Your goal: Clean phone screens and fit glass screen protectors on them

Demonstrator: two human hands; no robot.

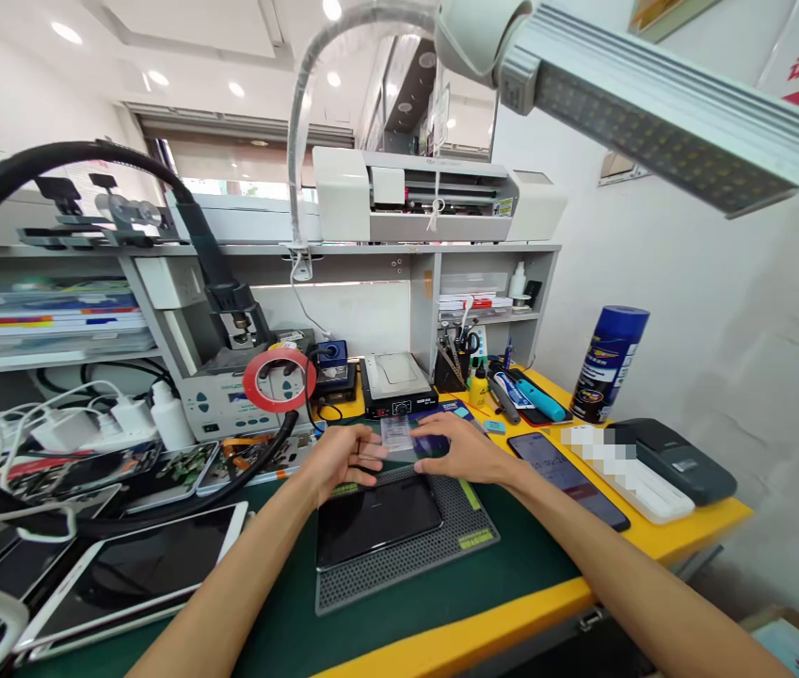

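My left hand (351, 456) is held above the far left corner of a black-screened tablet (379, 521), its fingers apart and nothing in them. My right hand (461, 446) hovers over the tablet's far right corner, thumb and forefinger spread. Between the two hands, a small clear plastic case (396, 433) lies just beyond the tablet. My right fingertips come close to its edge; whether they touch it I cannot tell. The tablet rests face up on a grey perforated mat (406, 570), on the green work surface.
A phone (569, 482) lies to the right, near a white tray (629, 476) and a blue spray can (611, 363). Behind stands a heating plate (399, 381). At left are a white-framed tablet (137, 574), a red tape roll (279, 379) and a black hose (219, 499). A lamp (660, 113) hangs overhead.
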